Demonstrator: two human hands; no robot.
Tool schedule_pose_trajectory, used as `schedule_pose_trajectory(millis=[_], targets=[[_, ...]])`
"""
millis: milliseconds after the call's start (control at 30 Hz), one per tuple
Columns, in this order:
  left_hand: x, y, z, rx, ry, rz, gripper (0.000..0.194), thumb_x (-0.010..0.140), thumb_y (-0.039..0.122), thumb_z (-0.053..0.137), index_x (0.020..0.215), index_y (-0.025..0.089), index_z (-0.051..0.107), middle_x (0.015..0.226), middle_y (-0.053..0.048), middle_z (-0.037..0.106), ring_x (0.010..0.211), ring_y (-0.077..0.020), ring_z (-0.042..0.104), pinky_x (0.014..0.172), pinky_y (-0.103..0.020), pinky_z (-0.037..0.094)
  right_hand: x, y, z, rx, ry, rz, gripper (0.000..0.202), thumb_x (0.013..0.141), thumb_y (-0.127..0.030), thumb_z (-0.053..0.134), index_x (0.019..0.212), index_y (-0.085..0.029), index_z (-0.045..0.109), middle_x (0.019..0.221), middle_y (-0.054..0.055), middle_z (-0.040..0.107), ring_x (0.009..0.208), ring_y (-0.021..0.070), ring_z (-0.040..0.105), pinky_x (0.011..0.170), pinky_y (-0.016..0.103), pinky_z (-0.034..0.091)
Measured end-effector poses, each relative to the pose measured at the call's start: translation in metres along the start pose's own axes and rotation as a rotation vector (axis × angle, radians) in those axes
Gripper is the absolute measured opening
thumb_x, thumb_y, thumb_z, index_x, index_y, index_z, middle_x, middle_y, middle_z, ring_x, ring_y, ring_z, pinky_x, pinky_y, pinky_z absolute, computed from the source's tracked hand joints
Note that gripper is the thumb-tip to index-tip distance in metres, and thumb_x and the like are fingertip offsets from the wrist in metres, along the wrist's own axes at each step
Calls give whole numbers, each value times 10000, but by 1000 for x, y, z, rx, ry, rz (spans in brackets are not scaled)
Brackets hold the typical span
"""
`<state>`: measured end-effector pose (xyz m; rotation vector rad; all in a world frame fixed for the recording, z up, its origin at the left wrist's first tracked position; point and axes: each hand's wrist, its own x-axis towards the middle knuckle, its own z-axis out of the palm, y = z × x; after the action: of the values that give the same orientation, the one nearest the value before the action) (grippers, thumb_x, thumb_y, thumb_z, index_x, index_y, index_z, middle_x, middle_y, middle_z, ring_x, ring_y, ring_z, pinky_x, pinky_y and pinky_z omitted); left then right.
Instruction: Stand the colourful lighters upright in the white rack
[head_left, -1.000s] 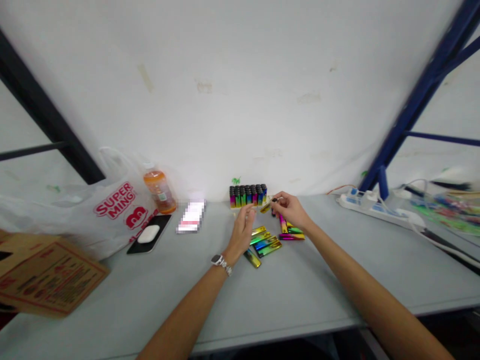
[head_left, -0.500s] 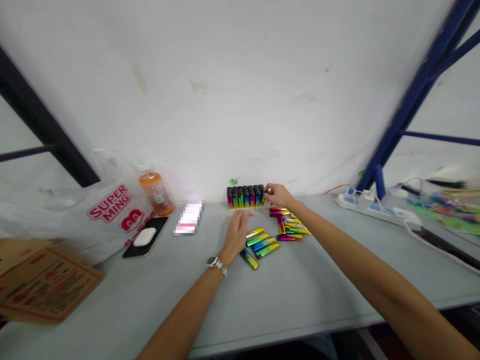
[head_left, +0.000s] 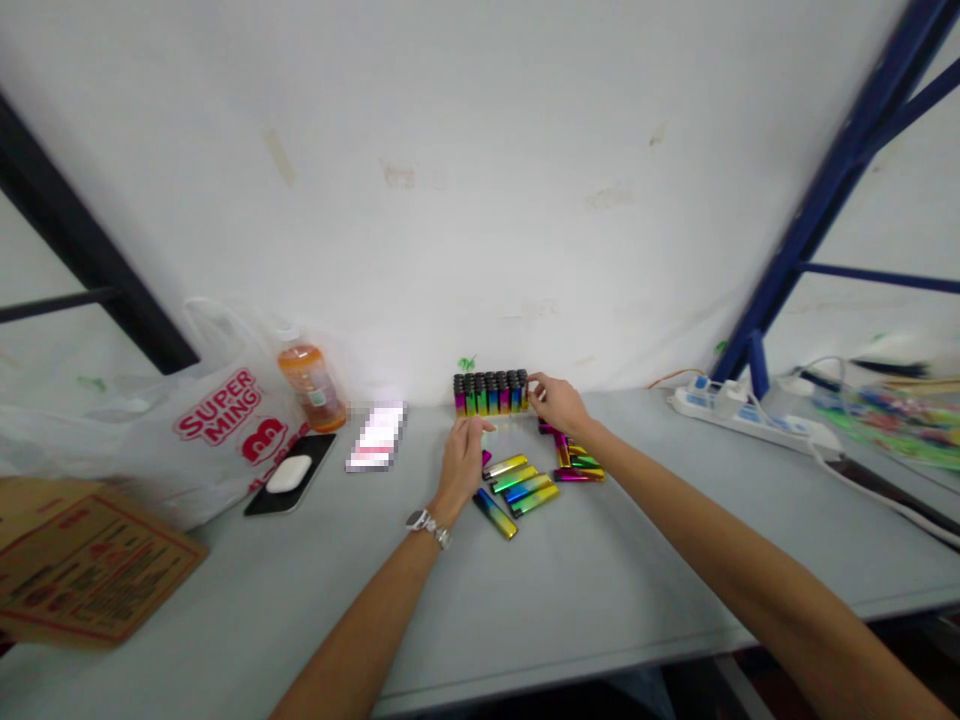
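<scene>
Rainbow-coloured metallic lighters (head_left: 491, 393) with black tops stand upright in packed rows in a clear tray (head_left: 510, 422) by the wall. My right hand (head_left: 561, 402) is at the right end of the rows, thumb and fingertips pinched on a lighter that they mostly cover. At the tray's front left, my left hand (head_left: 462, 455), with a watch on its wrist, has its fingers curled against the tray's near edge. Several loose lighters (head_left: 529, 488) lie in front of the tray. More loose lighters (head_left: 577, 474) lie partly hidden under my right wrist.
To the left are a phone with a lit screen (head_left: 377, 436), an orange drink bottle (head_left: 313, 385), a white case on a dark phone (head_left: 289, 474), a plastic bag (head_left: 217, 430) and a cardboard box (head_left: 90, 560). A power strip (head_left: 750, 418) lies to the right, below a blue metal post (head_left: 817, 190).
My left hand has shifted slightly left, uncovering more of the nearest loose lighter and a magenta one. My right hand has moved slightly down against the end of the rows.
</scene>
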<state>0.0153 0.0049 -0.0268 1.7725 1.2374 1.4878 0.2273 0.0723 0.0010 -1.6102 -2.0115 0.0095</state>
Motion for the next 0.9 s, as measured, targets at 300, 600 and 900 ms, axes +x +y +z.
schedule_pose_trajectory(millis=[300, 600, 900], targets=[[5, -7, -5, 45, 21, -89, 465, 955, 518, 348, 817, 196, 654, 927, -74, 654, 931, -227, 590, 940, -380, 436, -22, -7, -3, -156, -31, 2, 619, 899, -304, 508, 1496, -225, 363, 1001, 88, 725, 829, 246, 663, 705, 303, 438], [7, -25, 2, -76, 35, -283, 654, 914, 630, 207, 832, 168, 662, 957, -119, 706, 897, -241, 612, 807, -381, 493, -45, -38, -3, 193, -401, -249, 197, 737, -243, 656, 909, -175, 723, 851, 38, 703, 733, 158, 596, 670, 243, 419], [13, -27, 11, -149, 118, -317, 735, 888, 703, 182, 829, 160, 673, 962, -135, 711, 894, -241, 617, 732, -357, 473, -17, -46, 0, 190, -684, -262, 167, 643, -259, 714, 790, -205, 772, 724, 4, 705, 604, 144, 562, 559, 242, 383]])
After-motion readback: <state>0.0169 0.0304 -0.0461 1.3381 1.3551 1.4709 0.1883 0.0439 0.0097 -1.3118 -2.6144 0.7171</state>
